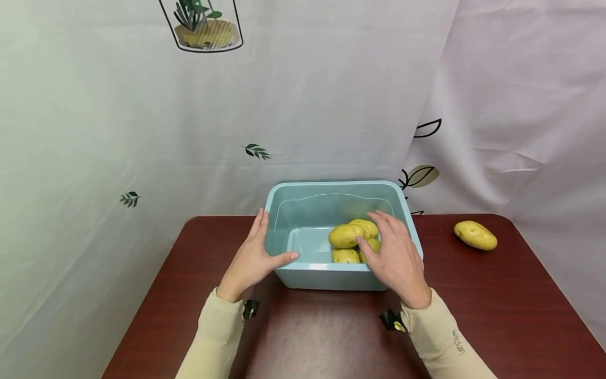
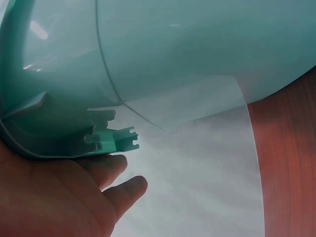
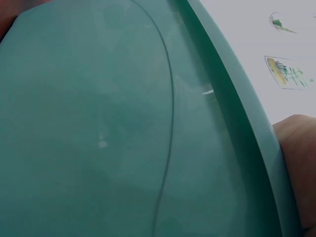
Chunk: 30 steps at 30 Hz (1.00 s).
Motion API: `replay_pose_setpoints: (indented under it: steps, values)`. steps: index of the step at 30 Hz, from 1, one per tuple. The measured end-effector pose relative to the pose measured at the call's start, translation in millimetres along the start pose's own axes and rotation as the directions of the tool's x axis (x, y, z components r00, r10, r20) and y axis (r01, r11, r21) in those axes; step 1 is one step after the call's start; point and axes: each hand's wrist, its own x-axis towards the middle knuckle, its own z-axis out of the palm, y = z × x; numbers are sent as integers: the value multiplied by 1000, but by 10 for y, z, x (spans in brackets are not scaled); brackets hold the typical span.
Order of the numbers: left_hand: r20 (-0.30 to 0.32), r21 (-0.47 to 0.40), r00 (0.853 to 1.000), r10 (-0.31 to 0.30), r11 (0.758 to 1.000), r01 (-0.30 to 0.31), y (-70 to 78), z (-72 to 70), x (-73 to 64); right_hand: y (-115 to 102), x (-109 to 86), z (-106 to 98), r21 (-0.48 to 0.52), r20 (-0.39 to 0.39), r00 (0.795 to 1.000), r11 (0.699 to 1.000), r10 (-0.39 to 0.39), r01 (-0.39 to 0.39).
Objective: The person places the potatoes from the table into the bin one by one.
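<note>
A light blue plastic bin (image 1: 312, 279) stands on the table and holds several yellow potatoes (image 1: 346, 236) in its right half. At the bin's front left corner is my left hand (image 1: 251, 260), thumb over the front rim and straight fingers along the left side. In the left wrist view, its fingers (image 2: 129, 190) extend beneath the rim by a clip-like tab (image 2: 116, 140). My right hand (image 1: 395, 255) reaches over the front right corner, fingers spread above the bin and thumb near the potatoes. The right wrist view shows mostly bin wall (image 3: 98, 123), with part of that hand beyond the rim.
One more potato (image 1: 475, 235) lies on the dark red wooden table (image 1: 473, 300), right of the bin. Behind the table hangs a pale cloth (image 1: 331, 95) printed with leaves and a plant jar. Beige sleeves (image 1: 215, 331) cover both forearms.
</note>
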Motion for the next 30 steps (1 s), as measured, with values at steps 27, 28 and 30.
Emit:
replay_pose_setpoints:
  steps: [27,28,30]
  values:
    - [-1,-1,1000,-12,1000,12,-1,4,-1,4,-32,-36,64,-64,994,993,-93,97]
    - [0,-1,1000,-13,1000,13,4,7,1,9,-34,-48,72,-61,994,992,-95,99]
    - [1,-1,1000,-10,1000,10,8,9,4,17,-38,-74,92,-58,994,991,-93,98]
